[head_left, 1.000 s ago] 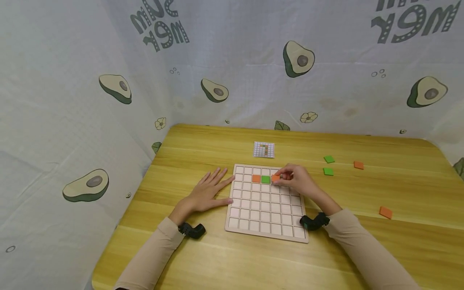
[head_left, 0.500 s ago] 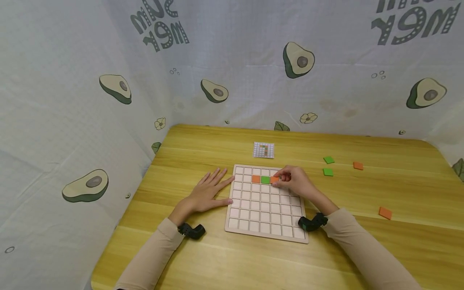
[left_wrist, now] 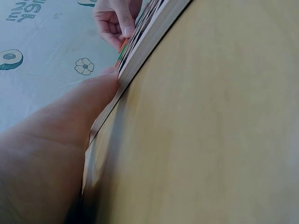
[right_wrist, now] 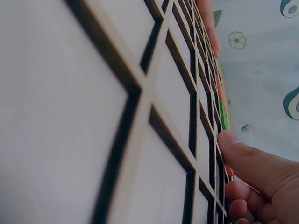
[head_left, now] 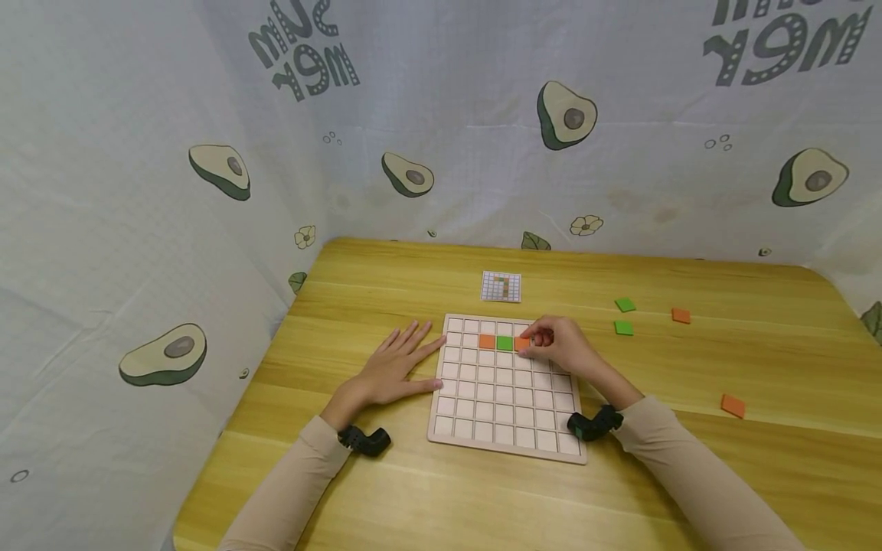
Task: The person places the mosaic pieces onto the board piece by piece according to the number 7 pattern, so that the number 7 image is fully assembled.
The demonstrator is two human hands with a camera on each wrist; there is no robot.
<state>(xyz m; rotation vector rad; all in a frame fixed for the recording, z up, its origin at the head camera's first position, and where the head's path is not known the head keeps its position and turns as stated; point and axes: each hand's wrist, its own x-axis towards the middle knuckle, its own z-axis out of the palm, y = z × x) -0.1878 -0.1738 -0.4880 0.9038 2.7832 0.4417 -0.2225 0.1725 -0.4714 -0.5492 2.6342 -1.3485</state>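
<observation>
A wooden grid board (head_left: pixel 475 446) with square cells lies on the table. My left hand (head_left: pixel 393 371) rests flat on its left side, fingers spread, with index fingertip and thumb tip at the board's edge. My right hand (head_left: pixel 561 344) pinches an orange tile (head_left: pixel 521 344) at its right side, between thumb and index finger, over a cell in the second row. Left of that tile, a green tile (head_left: pixel 504 343) and another orange tile (head_left: pixel 487 341) sit in neighbouring cells. In the right wrist view, the thumb (right_wrist: pixel 247 156) partly covers the orange tile.
Behind the board lies a small printed card (head_left: pixel 501 286) with a coloured grid pattern. To the right are two green tiles, one nearer (head_left: pixel 623 328) and one farther (head_left: pixel 625 304), and two orange tiles, one at the back (head_left: pixel 681 315) and one nearer (head_left: pixel 733 405). A patterned curtain (head_left: pixel 468 99) hangs behind.
My right hand has shifted slightly left and down, bringing the orange tile level with the green one, into line with its row. My left hand stays in place.
</observation>
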